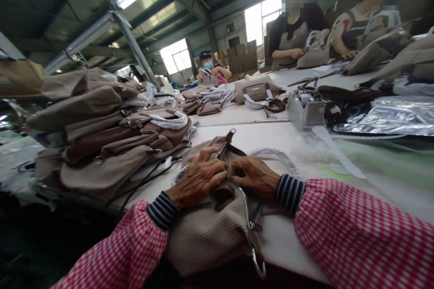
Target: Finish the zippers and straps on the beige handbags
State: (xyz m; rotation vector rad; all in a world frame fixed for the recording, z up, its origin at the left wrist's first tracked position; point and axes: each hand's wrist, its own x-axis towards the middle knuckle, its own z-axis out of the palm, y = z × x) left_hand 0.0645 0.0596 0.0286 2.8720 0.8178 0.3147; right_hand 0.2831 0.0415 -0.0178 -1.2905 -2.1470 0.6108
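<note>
A beige ribbed handbag [210,230] lies on the table in front of me, its top zipper [244,205] partly open. My left hand [200,177] rests over the bag's upper side, fingers bent on the edge of the opening. From the other side, my right hand [255,176] pinches at the zipper line, thumb and fingers curled together; what exactly sits between the fingertips is hidden. A metal clasp [258,264] hangs off the bag's near end. Behind my right hand curves a wrapped handle [280,156].
A tall pile of similar bags [101,144] stands at the left. Farther back are more bags [256,90], a grey box [307,110] and shiny plastic sheeting [396,115]. Across the table, a co-worker [298,31] handles a bag; other people sit nearby.
</note>
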